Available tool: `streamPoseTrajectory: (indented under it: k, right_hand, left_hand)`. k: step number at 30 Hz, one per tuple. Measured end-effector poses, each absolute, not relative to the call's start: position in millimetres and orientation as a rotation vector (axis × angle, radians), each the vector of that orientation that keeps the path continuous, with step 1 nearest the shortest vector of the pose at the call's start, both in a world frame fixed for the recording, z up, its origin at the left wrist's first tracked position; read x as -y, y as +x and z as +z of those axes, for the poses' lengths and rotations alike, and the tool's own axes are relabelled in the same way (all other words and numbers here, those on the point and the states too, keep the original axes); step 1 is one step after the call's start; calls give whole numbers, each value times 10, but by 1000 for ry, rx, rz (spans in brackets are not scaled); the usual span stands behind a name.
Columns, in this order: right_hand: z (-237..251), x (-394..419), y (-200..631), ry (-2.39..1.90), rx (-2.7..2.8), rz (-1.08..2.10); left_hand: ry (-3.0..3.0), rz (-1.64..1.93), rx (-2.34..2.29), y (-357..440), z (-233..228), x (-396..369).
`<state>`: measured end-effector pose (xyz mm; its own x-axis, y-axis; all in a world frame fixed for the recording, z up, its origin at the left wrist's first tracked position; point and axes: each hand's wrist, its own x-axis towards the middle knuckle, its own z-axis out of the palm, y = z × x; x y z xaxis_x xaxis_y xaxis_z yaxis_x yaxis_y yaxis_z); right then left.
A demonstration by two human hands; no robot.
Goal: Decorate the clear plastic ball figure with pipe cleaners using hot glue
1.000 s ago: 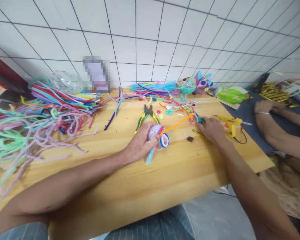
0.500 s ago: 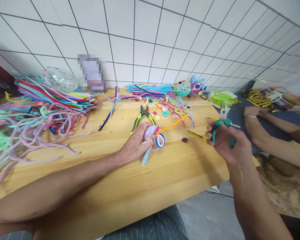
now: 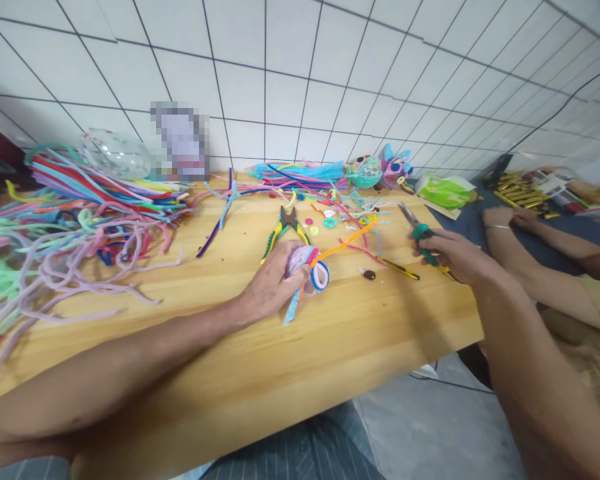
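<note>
My left hand (image 3: 273,279) is closed around a small pipe-cleaner figure (image 3: 300,260) with lilac, pink and blue windings and a blue-and-white ring on its side. From it an orange pipe cleaner (image 3: 347,241) sticks out to the right, and a light blue end hangs below. My right hand (image 3: 453,252) grips green-handled pliers (image 3: 423,235), jaws pointing up and left, over the right end of the table. Just beyond my left hand lie yellow-and-green cutting pliers (image 3: 286,227) with their handles spread. A small dark brown piece (image 3: 369,274) and a yellow-and-black pen-like tool (image 3: 401,268) lie between my hands.
Heaps of coloured pipe cleaners (image 3: 105,193) cover the table's left side. Along the tiled wall are more pipe cleaners (image 3: 300,175), a decorated clear ball (image 3: 366,171) and a green packet (image 3: 445,192). Another person's arms (image 3: 535,267) rest at the right.
My right hand has turned over, palm now downward, and the pliers in it have tipped from upright toward the left. My left hand stays on the figure.
</note>
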<state>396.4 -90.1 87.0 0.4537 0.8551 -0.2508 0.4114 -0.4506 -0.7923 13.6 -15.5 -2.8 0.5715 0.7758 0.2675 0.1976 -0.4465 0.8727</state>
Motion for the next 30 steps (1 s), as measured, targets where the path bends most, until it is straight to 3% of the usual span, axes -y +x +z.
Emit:
streamPoseTrajectory:
  k: [4, 8, 12, 20, 26, 30]
  right_hand:
    - [633, 642, 3756, -1880, 1082, 1205]
    - [526, 79, 3754, -1777, 1033, 1005]
    - [774, -219, 3940, -1652, 968, 850]
    - [889, 782, 3577, -1466, 938, 1348]
    - [633, 1522, 3102, -1261, 776, 1299]
    - [558, 1790, 2939, -1226, 615, 1473]
  left_hand:
    - [1959, 840, -768, 130, -24, 150]
    - [1945, 836, -780, 123, 2, 161]
    - [1942, 832, -792, 125, 40, 170]
    - [1931, 816, -799, 138, 52, 164]
    - [1944, 841, -784, 132, 35, 163]
    - [1954, 835, -788, 136, 32, 166]
